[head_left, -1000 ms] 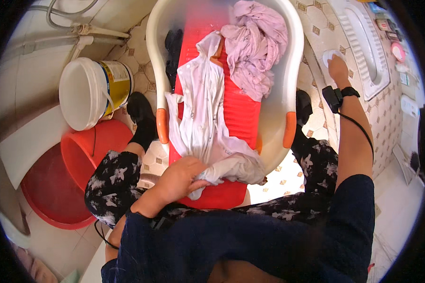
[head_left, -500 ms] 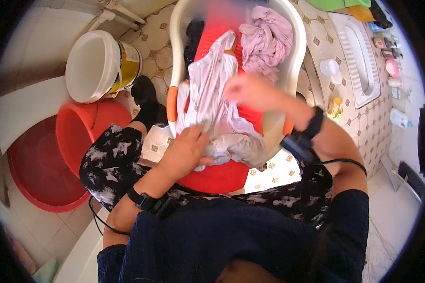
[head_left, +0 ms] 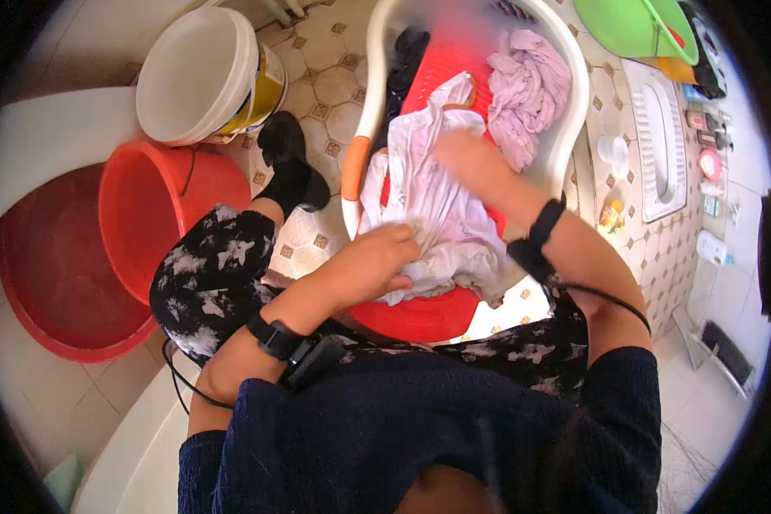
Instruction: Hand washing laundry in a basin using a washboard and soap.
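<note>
A wet, pale pink-white garment (head_left: 428,201) is spread over a red washboard (head_left: 441,73), which leans in a white tub (head_left: 374,94) with orange handles. My left hand (head_left: 375,264) grips the garment's near part, fingers curled into the folds. Over its upper right part, my right hand (head_left: 478,167) rests on or just above the cloth; its fingers are smeared by motion and I cannot make out their grip. A crumpled pinkish-mauve cloth (head_left: 531,94) lies in the tub to the right of the board. Dark cloth (head_left: 409,64) shows at its left.
To my left are a white bucket (head_left: 193,77), a red bucket (head_left: 141,223) and a wide dark-red basin (head_left: 68,265). At the right, a squat toilet (head_left: 662,141) is set in the tiled floor, with bottles along the wall. A green basin (head_left: 621,26) stands at the far right.
The view has shifted, so the tub appears further right and lower. My right hand has moved from the garment's right edge onto its upper part. My left hand keeps its grip.
</note>
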Demonstrator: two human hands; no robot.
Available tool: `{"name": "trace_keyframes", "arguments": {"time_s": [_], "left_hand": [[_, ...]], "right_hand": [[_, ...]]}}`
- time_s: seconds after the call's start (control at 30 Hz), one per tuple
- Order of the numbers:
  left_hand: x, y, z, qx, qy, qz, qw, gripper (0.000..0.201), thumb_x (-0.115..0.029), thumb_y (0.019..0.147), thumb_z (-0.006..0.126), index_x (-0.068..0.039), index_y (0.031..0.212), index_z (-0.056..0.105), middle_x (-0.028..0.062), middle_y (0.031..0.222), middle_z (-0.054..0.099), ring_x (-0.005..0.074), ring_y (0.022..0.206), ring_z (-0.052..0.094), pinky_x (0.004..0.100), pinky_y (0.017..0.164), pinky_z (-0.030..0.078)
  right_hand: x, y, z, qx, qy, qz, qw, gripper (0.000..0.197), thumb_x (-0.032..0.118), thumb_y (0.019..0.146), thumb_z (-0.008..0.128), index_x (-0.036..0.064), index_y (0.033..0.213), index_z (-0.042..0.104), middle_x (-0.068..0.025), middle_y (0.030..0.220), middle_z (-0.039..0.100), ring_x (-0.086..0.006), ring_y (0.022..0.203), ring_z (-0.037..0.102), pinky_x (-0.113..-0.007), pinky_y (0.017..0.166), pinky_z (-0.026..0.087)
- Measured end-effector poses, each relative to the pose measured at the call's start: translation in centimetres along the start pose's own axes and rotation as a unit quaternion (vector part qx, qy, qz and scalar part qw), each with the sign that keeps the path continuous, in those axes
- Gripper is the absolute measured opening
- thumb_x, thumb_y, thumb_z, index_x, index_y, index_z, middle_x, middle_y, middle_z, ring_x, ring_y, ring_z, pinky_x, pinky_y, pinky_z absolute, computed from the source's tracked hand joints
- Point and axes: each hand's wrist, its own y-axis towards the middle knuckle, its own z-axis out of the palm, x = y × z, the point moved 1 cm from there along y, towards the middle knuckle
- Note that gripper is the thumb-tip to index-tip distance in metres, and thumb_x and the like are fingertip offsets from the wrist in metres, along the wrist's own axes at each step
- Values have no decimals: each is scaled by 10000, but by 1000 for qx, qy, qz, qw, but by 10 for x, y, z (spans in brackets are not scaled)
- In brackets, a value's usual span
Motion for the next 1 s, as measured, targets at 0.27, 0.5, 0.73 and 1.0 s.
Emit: {"name": "trace_keyframes", "arguments": {"time_s": [0.27,0.5,0.73,1.0], "left_hand": [[5,-3,-1,-11,-40,10,999,260,-92,646,678,-23,837,514,131,870,482,315,857,499,377,754,416],[5,-8,4,-2,-29,-1,1000,244,-75,653,663,-17,848,527,128,884,487,311,877,498,372,773,416],[-9,-6,-3,-13,45,-17,999,317,-64,642,668,-31,938,559,125,969,508,311,918,496,384,821,404],[-28,6,-8,-90,135,-98,982,318,-87,635,669,-32,924,547,160,1000,500,336,966,466,380,848,381]], "right_hand": [[12,32,3,100,-67,127,985,345,261,806,480,28,1060,474,-194,1104,466,-307,1078,436,-423,914,337],[64,-1,-53,377,-11,24,926,673,292,810,514,50,1356,204,-114,1417,189,-248,1321,141,-447,1056,119],[75,-25,-41,313,14,82,946,645,318,822,502,43,1342,234,-132,1399,224,-250,1306,183,-421,1056,142],[-32,-111,-121,-120,194,455,860,293,285,836,490,43,985,563,-141,893,602,-291,820,571,-362,747,438]]}}
